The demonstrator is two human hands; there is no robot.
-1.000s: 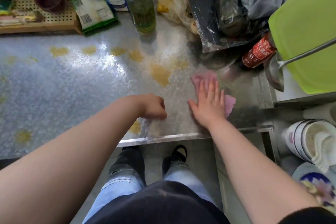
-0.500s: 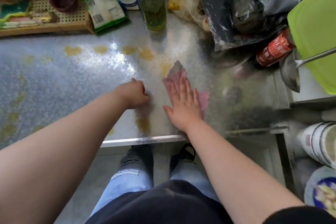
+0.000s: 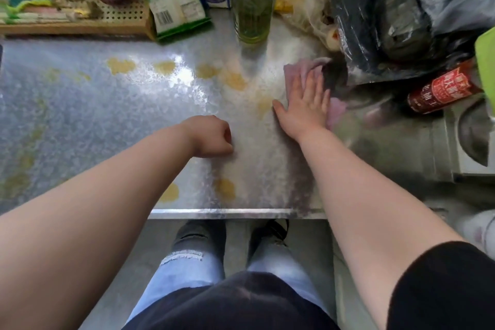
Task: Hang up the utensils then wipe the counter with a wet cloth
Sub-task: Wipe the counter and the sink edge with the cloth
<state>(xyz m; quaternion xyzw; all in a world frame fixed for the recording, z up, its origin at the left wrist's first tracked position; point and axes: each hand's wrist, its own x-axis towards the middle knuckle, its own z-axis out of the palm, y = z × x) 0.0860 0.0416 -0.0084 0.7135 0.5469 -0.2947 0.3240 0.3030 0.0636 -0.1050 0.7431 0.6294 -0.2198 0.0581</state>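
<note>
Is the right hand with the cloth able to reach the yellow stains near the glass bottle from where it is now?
Probably yes: the right hand, flat on the pink cloth, has only bare counter between it and the yellow stains.

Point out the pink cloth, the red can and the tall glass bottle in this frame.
pink cloth [image 3: 301, 69]: head view, far edge beyond the right hand's fingertips.
red can [image 3: 443, 88]: head view, middle of its label, lying on its side.
tall glass bottle [image 3: 251, 8]: head view, middle of its body.

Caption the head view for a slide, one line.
Right hand presses a pink cloth flat on the stained steel counter; left hand rests fisted.
</note>
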